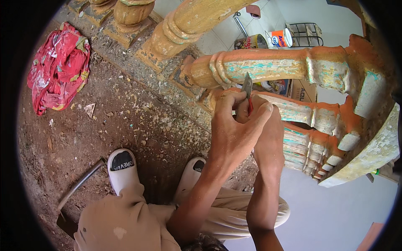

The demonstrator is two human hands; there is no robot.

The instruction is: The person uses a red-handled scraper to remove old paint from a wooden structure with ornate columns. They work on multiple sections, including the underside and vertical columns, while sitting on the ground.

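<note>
My left hand (pixel 232 127) and my right hand (pixel 269 136) are close together, fingers curled round a red-handled scraper (pixel 248 88), whose metal blade points up at a peeling baluster (pixel 261 67). This baluster has orange edges, a yellowish-brown lower section and a whitish face streaked with turquoise. My left hand lies in front, partly hiding the handle and my right fingers. Beside and behind my hands, more balusters (pixel 299 108) run toward the right, with the same worn, flaking paint.
Paint chips litter the dirty ledge (pixel 138 104) around my sandaled feet. A red patterned cloth (pixel 58 67) lies at upper left, a bent metal tool (pixel 81 182) at lower left. Beyond the railing are buckets (pixel 279 38), a cardboard box (pixel 301 90), a metal rack (pixel 305 34) and a tiled floor (pixel 222 33).
</note>
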